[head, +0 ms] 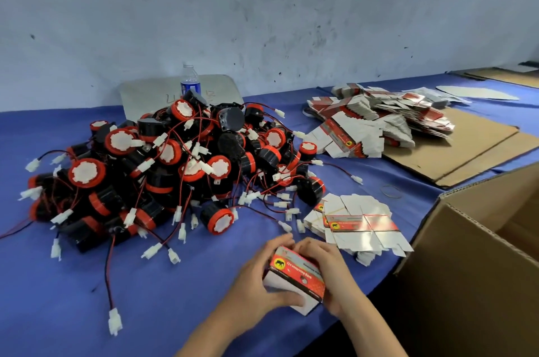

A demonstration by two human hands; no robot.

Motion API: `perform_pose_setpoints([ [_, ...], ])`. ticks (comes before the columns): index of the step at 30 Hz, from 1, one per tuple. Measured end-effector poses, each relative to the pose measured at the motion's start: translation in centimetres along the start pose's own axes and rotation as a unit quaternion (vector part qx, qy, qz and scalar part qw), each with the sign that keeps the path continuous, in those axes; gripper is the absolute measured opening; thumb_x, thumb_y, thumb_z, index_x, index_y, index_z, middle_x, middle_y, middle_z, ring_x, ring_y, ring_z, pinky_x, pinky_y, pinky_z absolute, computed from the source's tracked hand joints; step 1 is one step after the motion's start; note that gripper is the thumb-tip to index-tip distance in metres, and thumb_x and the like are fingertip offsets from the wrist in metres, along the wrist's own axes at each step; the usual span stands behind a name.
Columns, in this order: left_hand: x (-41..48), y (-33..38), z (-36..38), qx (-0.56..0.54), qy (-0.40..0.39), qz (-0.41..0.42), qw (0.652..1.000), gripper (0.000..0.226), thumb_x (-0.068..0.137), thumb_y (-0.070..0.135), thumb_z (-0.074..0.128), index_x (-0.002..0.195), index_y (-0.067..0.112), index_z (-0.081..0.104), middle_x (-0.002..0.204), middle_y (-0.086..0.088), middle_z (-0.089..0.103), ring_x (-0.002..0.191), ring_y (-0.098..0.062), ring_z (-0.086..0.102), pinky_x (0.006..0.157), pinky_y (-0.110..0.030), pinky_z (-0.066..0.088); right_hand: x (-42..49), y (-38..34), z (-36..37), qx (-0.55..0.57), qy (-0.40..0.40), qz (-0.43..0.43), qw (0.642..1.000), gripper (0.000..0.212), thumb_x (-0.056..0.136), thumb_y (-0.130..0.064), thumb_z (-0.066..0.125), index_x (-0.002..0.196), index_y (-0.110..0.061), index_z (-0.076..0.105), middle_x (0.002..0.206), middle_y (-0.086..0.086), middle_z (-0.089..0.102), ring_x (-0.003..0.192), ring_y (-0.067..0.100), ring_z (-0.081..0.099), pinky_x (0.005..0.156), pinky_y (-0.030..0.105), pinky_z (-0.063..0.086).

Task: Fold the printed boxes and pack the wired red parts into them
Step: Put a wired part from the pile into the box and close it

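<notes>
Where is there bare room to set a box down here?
Bare blue cloth fills the near left corner, before the heap of red wired parts. The brown cardboard sheet is half bare. Crowded: around the heap and flat printed boxes.

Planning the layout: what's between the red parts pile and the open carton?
Head view: a stack of flat printed boxes on the blue cloth, plus a rubber band behind it.

We see a glossy card box [297, 273], smooth plastic parts [163, 164], a matt blue cloth [175, 298], a rough brown corrugated carton [481, 263] and a scuffed, matt painted wall [262, 21].
</notes>
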State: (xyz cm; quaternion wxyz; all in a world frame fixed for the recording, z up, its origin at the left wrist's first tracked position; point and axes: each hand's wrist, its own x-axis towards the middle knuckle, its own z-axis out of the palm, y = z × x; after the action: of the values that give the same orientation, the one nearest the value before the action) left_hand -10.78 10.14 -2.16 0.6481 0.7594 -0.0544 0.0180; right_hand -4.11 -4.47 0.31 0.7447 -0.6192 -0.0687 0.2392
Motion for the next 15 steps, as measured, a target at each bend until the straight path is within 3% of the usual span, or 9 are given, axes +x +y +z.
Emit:
perform_pose_setpoints([
  [2, 0.0, 0.3, -0.2, -0.005, 0.027, 0.005, 1.0, 0.069, 0.061, 0.026, 0.088, 0.121, 0.029, 0.052, 0.112, 0.009, 0.068, 0.101, -0.012, 0.066, 0.081, -0.027, 0.055, 0.0, 0.0, 0.3, -0.003, 0.009, -0.009, 1.0, 0.031, 0.09, -0.025, 0.055, 0.064, -0.009, 0.062, 0.071, 0.014, 0.059, 0.066, 0.021, 0.06, 0.057, 0.027, 0.048],
  [4, 0.0, 0.5, -0.3, -0.038, 0.076, 0.009, 0.996, 0.063, 0.059, 0.034, 0.086, 0.11, 0.019, 0.052, 0.1, 0.004, 0.071, 0.091, -0.011, 0.068, 0.072, -0.021, 0.053, -0.2, -0.1, 0.5, -0.017, 0.008, -0.035, 0.999, 0.03, 0.077, -0.045, 0.06, 0.069, -0.016, 0.064, 0.075, 0.009, 0.061, 0.07, 0.021, 0.059, 0.063, 0.03, 0.045],
  [8, 0.4, 1.0, -0.8, -0.044, 0.157, 0.038, 0.986, 0.077, 0.056, 0.071, 0.075, 0.098, 0.012, 0.05, 0.081, 0.005, 0.064, 0.073, -0.004, 0.059, 0.066, -0.016, 0.046, -1.3, 0.5, 0.5, -0.145, -0.031, -0.132, 0.98, 0.041, 0.063, -0.043, 0.076, 0.099, -0.028, 0.065, 0.096, -0.003, 0.071, 0.091, 0.012, 0.066, 0.077, 0.02, 0.05],
  [11, 0.8, 0.6, -1.0, -0.024, 0.156, 0.047, 0.986, 0.087, 0.054, 0.088, 0.06, 0.096, 0.012, 0.052, 0.083, -0.007, 0.065, 0.075, -0.01, 0.06, 0.069, -0.025, 0.047, -2.0, 0.5, 0.7, -0.182, -0.005, -0.14, 0.973, 0.039, 0.062, -0.043, 0.082, 0.097, -0.037, 0.064, 0.096, -0.009, 0.071, 0.09, 0.008, 0.066, 0.076, 0.019, 0.052],
  [15, 1.7, 1.0, -0.3, -0.011, 0.153, 0.038, 0.987, 0.086, 0.057, 0.092, 0.052, 0.096, 0.015, 0.055, 0.088, -0.009, 0.066, 0.08, -0.013, 0.061, 0.072, -0.025, 0.049, -2.5, -0.7, 0.2, -0.204, 0.052, -0.153, 0.966, 0.032, 0.068, -0.027, 0.084, 0.095, -0.028, 0.068, 0.092, -0.011, 0.073, 0.088, 0.006, 0.067, 0.077, 0.02, 0.053],
])
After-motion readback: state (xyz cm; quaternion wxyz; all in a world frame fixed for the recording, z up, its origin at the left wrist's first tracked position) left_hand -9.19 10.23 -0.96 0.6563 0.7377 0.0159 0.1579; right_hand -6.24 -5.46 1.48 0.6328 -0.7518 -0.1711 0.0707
